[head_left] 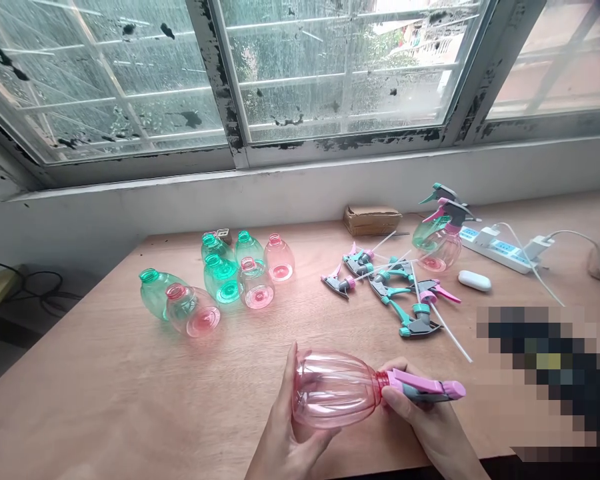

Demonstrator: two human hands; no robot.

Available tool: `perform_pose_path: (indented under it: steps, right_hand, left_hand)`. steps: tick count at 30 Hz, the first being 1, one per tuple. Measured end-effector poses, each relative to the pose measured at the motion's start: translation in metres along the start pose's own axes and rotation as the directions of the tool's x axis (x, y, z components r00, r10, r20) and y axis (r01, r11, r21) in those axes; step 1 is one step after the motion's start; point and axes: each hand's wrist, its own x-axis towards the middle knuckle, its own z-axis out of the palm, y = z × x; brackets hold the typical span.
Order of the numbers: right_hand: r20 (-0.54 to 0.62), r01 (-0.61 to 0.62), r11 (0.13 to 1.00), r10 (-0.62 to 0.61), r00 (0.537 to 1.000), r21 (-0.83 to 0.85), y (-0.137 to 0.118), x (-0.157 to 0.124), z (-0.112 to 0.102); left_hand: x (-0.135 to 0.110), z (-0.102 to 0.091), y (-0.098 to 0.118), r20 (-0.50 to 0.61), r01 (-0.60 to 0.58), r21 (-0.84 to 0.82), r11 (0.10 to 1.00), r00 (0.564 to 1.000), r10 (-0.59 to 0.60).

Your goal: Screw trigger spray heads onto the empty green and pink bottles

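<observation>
A clear pink spray bottle [333, 390] lies sideways above the near table edge. My left hand [283, 433] cups the bottle's body from below and behind. My right hand [425, 420] is closed around its neck and the pink and grey trigger head [430, 388], which points right. Several empty bottles, green ones [220, 277] and pink ones [200, 313], lie in a cluster at mid-left. A loose pile of trigger heads [400, 287] with white dip tubes lies to the right of centre.
Two assembled spray bottles [437, 237] stand at the back right beside a white power strip [500, 250] with cables. A small cardboard box [373, 219] sits by the wall. A white oval object [474, 280] lies near the strip. Windows run behind the wooden table [105, 387].
</observation>
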Motion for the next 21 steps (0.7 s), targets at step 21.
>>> perform_pose_path:
  steps: [21]
  right_hand:
    - [-0.024,0.056,0.998,-0.055,0.998,0.035,0.001,0.001,0.007]
  left_hand:
    - [0.001,-0.006,0.013,0.057,0.063,-0.065,0.996,0.997,-0.059]
